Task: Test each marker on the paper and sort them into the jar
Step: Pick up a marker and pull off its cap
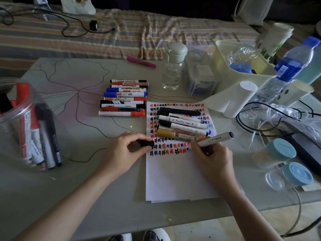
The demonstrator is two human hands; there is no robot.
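The person's two bare forearms reached in from the near edge of the grey bench (73,197). The right hand (212,159) pinched a white-barrelled marker (214,139) between thumb and fingers, its grip curled round the lower barrel, tip down on the paper (175,180) at the end of the lowest rows of test marks, the black back end tilted up and to the right. The left hand (125,150) rested on the bench just beside the paper's left edge, its grip closed on a black cap (146,143) held between thumb and fingertips.

The upper half of the paper was covered with rows of red, black and blue marks. On that part lay a small group of markers (182,124) side by side, among them a black one, several white ones and a yellow-capped one nearest the hands. Left of the paper's top corner sat a neat row of whiteboard markers (124,99) with red, blue and black caps.

At the left edge of the bench stood a clear jar (26,122), holding red and black markers upright or leaning. A pink marker (140,61) lay alone at the far edge. A clear water bottle (172,66), a roll of tissue (232,100) and a cream basket (243,66) stood to the right beyond the paper.
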